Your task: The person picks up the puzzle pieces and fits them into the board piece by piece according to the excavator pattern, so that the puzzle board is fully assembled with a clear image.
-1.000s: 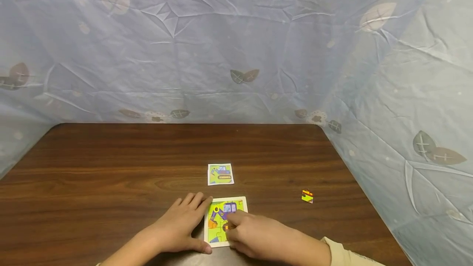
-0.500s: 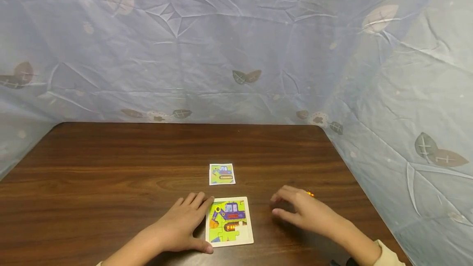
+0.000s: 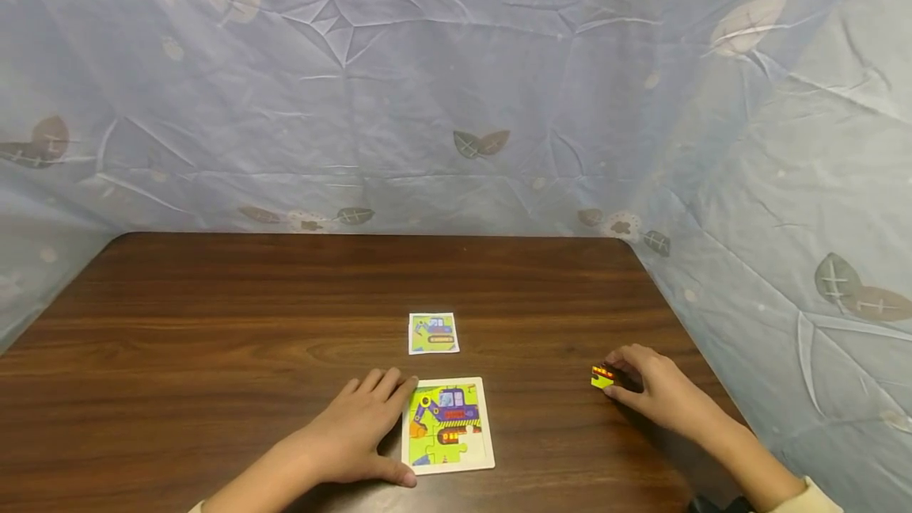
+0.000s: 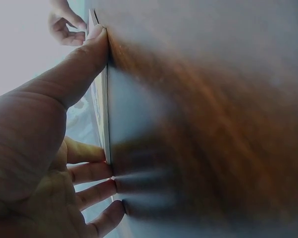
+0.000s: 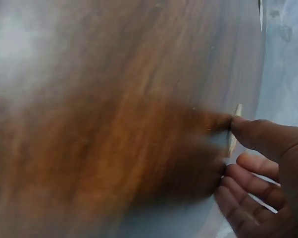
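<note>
My left hand (image 3: 366, 430) lies along the left side of a white-framed jigsaw puzzle (image 3: 445, 427) showing a purple digger. Its thumb is at the near corner and its index finger at the far corner; the other fingertips rest on the table in the left wrist view. The lower right of the puzzle has a bare white gap. Farther right, my right hand (image 3: 659, 386) pinches a green jigsaw piece (image 3: 602, 377) with red and yellow marks between thumb and index finger. In the right wrist view this piece (image 5: 233, 136) appears edge-on by the thumb.
A small picture card (image 3: 434, 333) of the same digger lies just beyond the puzzle. The brown wood-grain table (image 3: 214, 323) is bordered by a pale blue leaf-patterned cloth (image 3: 399, 101) at the back and sides.
The right hand has left the puzzle and moved right to the loose piece, where its thumb and index finger now pinch. The left hand stays at the puzzle's left edge.
</note>
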`<state>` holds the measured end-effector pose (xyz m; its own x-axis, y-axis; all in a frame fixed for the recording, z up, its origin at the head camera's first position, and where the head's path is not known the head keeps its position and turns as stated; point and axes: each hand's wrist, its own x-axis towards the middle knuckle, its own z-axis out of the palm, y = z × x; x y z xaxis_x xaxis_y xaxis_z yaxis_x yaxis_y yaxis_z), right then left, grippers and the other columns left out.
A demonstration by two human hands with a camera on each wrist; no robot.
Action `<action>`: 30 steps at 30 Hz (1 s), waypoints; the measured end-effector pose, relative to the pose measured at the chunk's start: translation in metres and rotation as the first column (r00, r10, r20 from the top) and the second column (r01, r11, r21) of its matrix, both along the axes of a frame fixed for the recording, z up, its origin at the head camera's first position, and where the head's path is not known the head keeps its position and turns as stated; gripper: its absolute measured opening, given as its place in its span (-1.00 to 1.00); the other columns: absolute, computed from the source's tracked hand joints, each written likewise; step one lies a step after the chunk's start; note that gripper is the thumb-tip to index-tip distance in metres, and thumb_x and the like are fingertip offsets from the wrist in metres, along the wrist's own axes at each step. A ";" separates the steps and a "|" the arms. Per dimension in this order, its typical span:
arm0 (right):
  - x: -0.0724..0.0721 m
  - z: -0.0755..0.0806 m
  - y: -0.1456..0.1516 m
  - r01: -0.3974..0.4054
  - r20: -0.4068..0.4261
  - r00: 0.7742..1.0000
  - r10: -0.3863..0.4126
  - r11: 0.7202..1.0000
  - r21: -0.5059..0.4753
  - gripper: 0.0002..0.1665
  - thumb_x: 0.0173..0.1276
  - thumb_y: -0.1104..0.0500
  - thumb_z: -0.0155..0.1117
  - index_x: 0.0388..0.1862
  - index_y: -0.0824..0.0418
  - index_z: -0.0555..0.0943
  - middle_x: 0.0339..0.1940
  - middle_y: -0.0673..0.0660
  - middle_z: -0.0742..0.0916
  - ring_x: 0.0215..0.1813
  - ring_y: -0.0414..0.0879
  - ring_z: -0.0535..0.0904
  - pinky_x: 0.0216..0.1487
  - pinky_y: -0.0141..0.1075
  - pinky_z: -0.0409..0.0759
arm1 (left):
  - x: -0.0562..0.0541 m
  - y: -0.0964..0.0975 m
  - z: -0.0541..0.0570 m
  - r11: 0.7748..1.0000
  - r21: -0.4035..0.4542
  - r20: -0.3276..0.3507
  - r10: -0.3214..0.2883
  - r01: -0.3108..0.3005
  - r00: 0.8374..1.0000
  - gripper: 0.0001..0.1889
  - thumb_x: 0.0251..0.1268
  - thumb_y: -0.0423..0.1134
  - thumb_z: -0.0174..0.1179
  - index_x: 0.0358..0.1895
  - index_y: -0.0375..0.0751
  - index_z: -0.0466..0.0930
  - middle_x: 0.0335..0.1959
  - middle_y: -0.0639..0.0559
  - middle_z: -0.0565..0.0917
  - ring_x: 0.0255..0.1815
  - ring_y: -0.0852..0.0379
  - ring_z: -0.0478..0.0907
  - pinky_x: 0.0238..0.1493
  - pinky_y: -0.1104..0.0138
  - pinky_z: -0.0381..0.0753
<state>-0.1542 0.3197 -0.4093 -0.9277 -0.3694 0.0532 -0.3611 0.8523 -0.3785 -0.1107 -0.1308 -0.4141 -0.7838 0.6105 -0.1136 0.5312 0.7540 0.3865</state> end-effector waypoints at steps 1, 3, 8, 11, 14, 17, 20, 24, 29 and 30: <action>0.000 0.000 0.000 -0.004 -0.009 1.000 0.004 1.000 0.002 -0.63 0.27 0.10 0.59 -0.03 0.20 0.68 -0.05 0.04 0.77 -0.04 -0.03 0.71 -0.05 -0.13 0.72 | 0.000 0.000 0.000 1.000 -0.002 0.002 0.000 0.000 1.000 0.29 -0.07 0.53 0.41 0.58 -0.35 0.25 0.46 -0.23 0.42 0.45 -0.21 0.36 0.39 -0.36 0.40; 0.001 -0.001 0.000 -0.011 -0.017 1.000 0.011 1.000 0.007 -0.67 0.27 0.12 0.58 -0.05 0.17 0.70 -0.07 0.01 0.78 -0.06 -0.05 0.71 -0.07 -0.16 0.72 | 0.000 0.000 0.000 1.000 -0.006 0.007 0.002 -0.001 1.000 0.29 -0.07 0.54 0.40 0.59 -0.35 0.24 0.47 -0.24 0.41 0.46 -0.22 0.35 0.39 -0.37 0.39; 0.001 -0.002 0.000 -0.035 -0.018 0.999 0.035 0.999 0.006 -0.72 0.26 0.20 0.57 -0.06 0.17 0.73 -0.11 -0.01 0.78 -0.10 -0.07 0.74 -0.10 -0.24 0.75 | 0.000 0.000 0.001 1.000 -0.007 0.027 0.009 -0.009 1.000 0.30 -0.08 0.54 0.40 0.60 -0.34 0.23 0.51 -0.25 0.39 0.50 -0.26 0.33 0.42 -0.40 0.35; 0.000 -0.001 0.001 -0.069 -0.030 0.997 0.070 0.998 0.007 -0.71 0.27 0.21 0.56 -0.04 0.17 0.73 -0.10 -0.02 0.78 -0.12 -0.11 0.73 -0.12 -0.28 0.74 | 0.001 0.000 0.001 1.000 -0.002 0.034 0.012 -0.012 0.999 0.30 -0.08 0.53 0.41 0.60 -0.34 0.23 0.51 -0.25 0.38 0.50 -0.26 0.32 0.42 -0.40 0.35; -0.002 -0.002 0.003 -0.115 -0.064 0.991 0.115 0.993 0.007 -0.72 0.28 0.22 0.56 -0.05 0.15 0.73 -0.12 -0.03 0.76 -0.16 -0.17 0.70 -0.15 -0.31 0.72 | 0.000 0.000 0.002 1.000 0.001 0.036 0.012 -0.012 0.999 0.30 -0.08 0.53 0.41 0.60 -0.34 0.23 0.50 -0.26 0.39 0.50 -0.26 0.32 0.42 -0.39 0.35; -0.004 -0.003 0.006 -0.158 -0.101 0.982 0.158 0.987 0.008 -0.73 0.27 0.23 0.56 -0.06 0.15 0.73 -0.13 -0.04 0.75 -0.19 -0.21 0.67 -0.20 -0.33 0.70 | 0.000 0.001 0.002 1.000 0.004 0.030 0.009 -0.009 1.000 0.30 -0.09 0.53 0.42 0.59 -0.35 0.24 0.48 -0.25 0.40 0.48 -0.25 0.34 0.40 -0.37 0.38; -0.005 -0.004 0.007 -0.177 -0.122 0.977 0.176 0.984 0.002 -0.74 0.27 0.24 0.56 -0.08 0.17 0.73 -0.15 -0.03 0.75 -0.22 -0.23 0.65 -0.23 -0.35 0.69 | 0.000 0.001 0.001 1.000 0.006 0.021 0.006 -0.006 1.000 0.30 -0.10 0.53 0.43 0.58 -0.36 0.26 0.45 -0.24 0.42 0.46 -0.24 0.35 0.38 -0.35 0.40; -0.006 -0.005 0.008 -0.183 -0.132 0.975 0.179 0.983 -0.015 -0.74 0.26 0.25 0.56 -0.09 0.18 0.73 -0.17 -0.03 0.74 -0.23 -0.26 0.64 -0.25 -0.36 0.68 | 0.000 0.001 0.001 1.000 0.001 0.010 0.003 -0.003 1.000 0.29 -0.11 0.53 0.44 0.57 -0.35 0.27 0.43 -0.22 0.43 0.44 -0.21 0.36 0.37 -0.32 0.43; -0.006 -0.006 0.010 -0.200 -0.142 0.971 0.194 0.979 -0.028 -0.74 0.26 0.26 0.56 -0.08 0.22 0.73 -0.19 -0.02 0.74 -0.24 -0.27 0.65 -0.26 -0.37 0.68 | 0.000 0.001 0.000 1.000 -0.006 0.001 0.001 -0.001 1.000 0.29 -0.12 0.53 0.44 0.57 -0.35 0.27 0.40 -0.20 0.44 0.41 -0.18 0.37 0.35 -0.28 0.45; -0.007 -0.006 0.010 -0.201 -0.141 0.971 0.195 0.979 -0.031 -0.74 0.26 0.26 0.56 -0.08 0.22 0.73 -0.19 -0.02 0.74 -0.24 -0.28 0.65 -0.27 -0.37 0.68 | 0.000 0.001 0.000 1.000 -0.006 -0.001 0.001 -0.001 1.000 0.29 -0.12 0.53 0.44 0.57 -0.35 0.27 0.40 -0.19 0.44 0.41 -0.18 0.38 0.34 -0.27 0.46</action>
